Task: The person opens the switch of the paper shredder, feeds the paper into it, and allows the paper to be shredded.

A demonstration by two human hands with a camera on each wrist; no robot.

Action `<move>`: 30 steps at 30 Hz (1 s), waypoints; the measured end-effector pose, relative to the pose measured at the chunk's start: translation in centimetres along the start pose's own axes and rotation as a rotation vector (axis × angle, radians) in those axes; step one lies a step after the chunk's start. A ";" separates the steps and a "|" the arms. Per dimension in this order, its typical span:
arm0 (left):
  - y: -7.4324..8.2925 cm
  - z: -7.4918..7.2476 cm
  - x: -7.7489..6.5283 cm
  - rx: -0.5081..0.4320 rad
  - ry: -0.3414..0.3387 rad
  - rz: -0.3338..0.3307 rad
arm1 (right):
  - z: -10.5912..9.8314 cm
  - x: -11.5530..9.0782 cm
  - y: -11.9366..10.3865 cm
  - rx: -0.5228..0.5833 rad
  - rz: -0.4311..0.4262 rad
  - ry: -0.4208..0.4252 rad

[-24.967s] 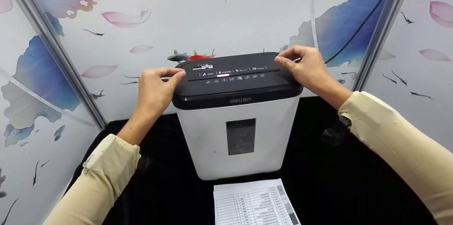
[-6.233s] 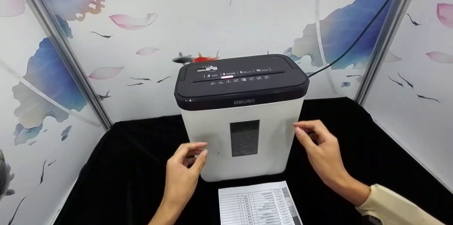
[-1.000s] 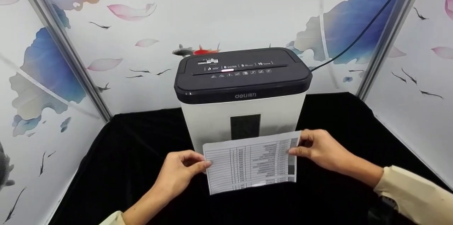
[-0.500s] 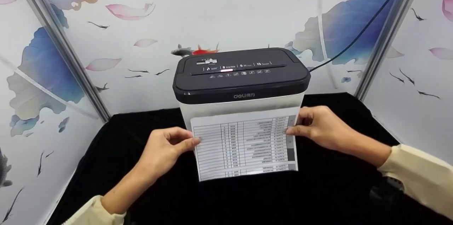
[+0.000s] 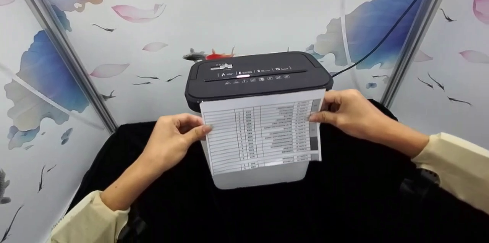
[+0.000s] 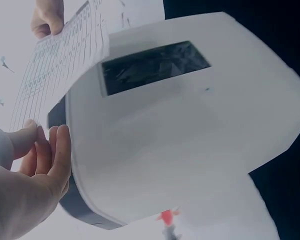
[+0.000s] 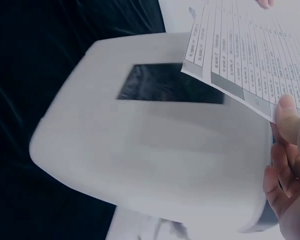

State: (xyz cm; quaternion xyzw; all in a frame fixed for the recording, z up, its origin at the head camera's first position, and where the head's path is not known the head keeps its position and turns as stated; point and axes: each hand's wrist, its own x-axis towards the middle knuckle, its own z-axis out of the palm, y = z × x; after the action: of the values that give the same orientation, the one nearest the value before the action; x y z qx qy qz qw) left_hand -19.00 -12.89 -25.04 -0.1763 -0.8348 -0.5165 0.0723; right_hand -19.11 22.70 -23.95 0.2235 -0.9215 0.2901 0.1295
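A printed sheet of paper [image 5: 263, 132] with table rows hangs in front of the paper shredder [image 5: 259, 89], its top edge overlapping the front rim of the dark lid in the head view. My left hand [image 5: 172, 140] pinches the sheet's left edge between thumb and fingers. At the opposite edge my right hand [image 5: 355, 115] pinches it the same way. The feed slot [image 5: 256, 76] lies across the lid, behind and above the sheet. Most of the white bin and its window are covered by the sheet in the head view; the left wrist view shows the window [image 6: 155, 67].
Black cloth [image 5: 344, 204] covers the table under the shredder. A black power cord [image 5: 386, 36] runs from behind the shredder up to the right. Printed wall panels [image 5: 248, 13] with metal posts [image 5: 65, 52] close in the back and sides.
Both hands took hold of the sheet, which lay on the cloth earlier. Over the last second they have raised it up the shredder's front to the lid's rim.
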 end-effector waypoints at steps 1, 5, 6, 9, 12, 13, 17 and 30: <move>0.3 -0.1 0.2 -0.010 -0.003 -0.001 | -0.4 0.2 -0.1 -0.001 -0.012 0.007; 1.5 -0.6 1.0 -0.067 -0.017 -0.005 | -2.0 1.2 -0.6 0.008 -0.051 0.037; 1.8 -0.8 1.2 -0.073 -0.018 -0.001 | -2.3 1.5 -0.7 0.013 -0.056 0.041; 2.7 -1.2 1.8 -0.071 -0.013 0.022 | -3.1 2.2 -0.9 0.031 -0.036 0.035; 3.4 -1.8 2.5 -0.048 -0.002 0.051 | -3.7 2.9 -1.3 0.039 -0.010 0.041; 3.6 -2.0 2.7 -0.031 0.007 0.059 | -3.9 3.2 -1.5 0.043 -0.005 0.047; 4.3 -2.8 3.8 0.047 0.043 0.086 | -4.4 4.3 -1.8 0.045 0.005 0.069; 6.2 -3.6 7.2 0.063 0.171 0.173 | -6.8 7.4 -2.9 -0.015 0.069 0.166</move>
State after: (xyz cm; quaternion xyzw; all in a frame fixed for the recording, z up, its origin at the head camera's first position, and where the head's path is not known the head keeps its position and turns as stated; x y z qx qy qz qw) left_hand -23.57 -12.01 -16.00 -0.2007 -0.8232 -0.4948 0.1931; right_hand -23.40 22.12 -14.47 0.1660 -0.9167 0.3052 0.1972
